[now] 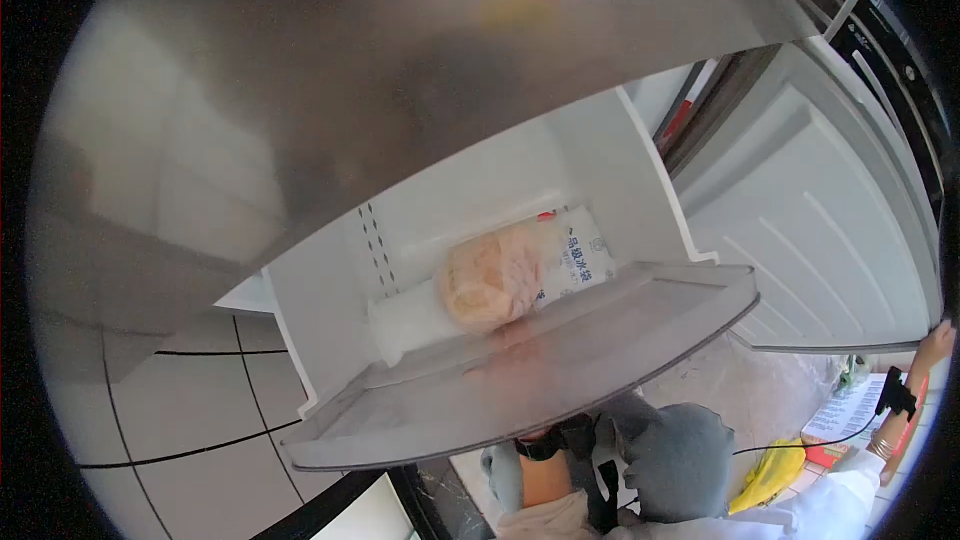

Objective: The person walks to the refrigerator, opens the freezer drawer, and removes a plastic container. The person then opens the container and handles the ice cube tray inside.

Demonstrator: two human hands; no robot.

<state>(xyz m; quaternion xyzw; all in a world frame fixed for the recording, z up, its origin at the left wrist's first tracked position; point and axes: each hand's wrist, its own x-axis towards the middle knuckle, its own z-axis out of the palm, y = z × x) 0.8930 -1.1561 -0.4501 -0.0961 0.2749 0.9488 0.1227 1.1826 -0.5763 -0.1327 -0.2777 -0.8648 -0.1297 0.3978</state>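
A white freezer drawer (620, 155) with a cloudy see-through front (640, 340) is pulled out. Inside it, a clear bag of pale pink raw meat (490, 278) lies on a white ice pack (585, 252) with blue printing. My left hand (512, 372) shows only as a blurred reddish shape through the drawer front; its fingers cannot be made out. At the far right, my right hand (938, 342) is closed on the lower corner of the open freezer door (810, 210). Black straps circle both wrists, and the right one also has bracelets.
A grey metallic fridge surface (400, 70) fills the upper view. Tiles with dark joints (190, 400) show at lower left. Below the door are a yellow bag (770, 470), a printed sheet (850, 410) and clear plastic (720, 380). A black cable (800, 445) runs to the right wrist.
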